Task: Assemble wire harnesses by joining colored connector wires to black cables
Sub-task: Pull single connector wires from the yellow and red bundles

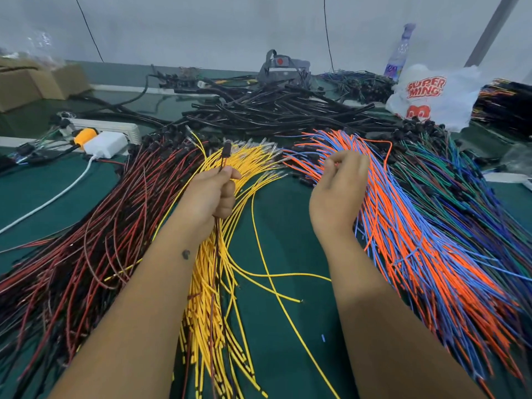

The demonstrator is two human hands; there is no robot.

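Left hand [211,194] gripped a red-black connector wire [224,156] upright in its curled fingers, above the yellow wires [207,298]. Right hand [338,185] had curled fingers pinching at the orange and blue wires [403,226]. Black cables [273,110] lay behind on the green table [288,240].

The right hand [341,191] hides its own fingertips among the orange and blue wires [417,226] (grip unclear); the red and black wires [72,254] run off the left edge.

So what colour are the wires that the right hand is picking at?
Orange and blue wires, under the right hand; the head view shows them.
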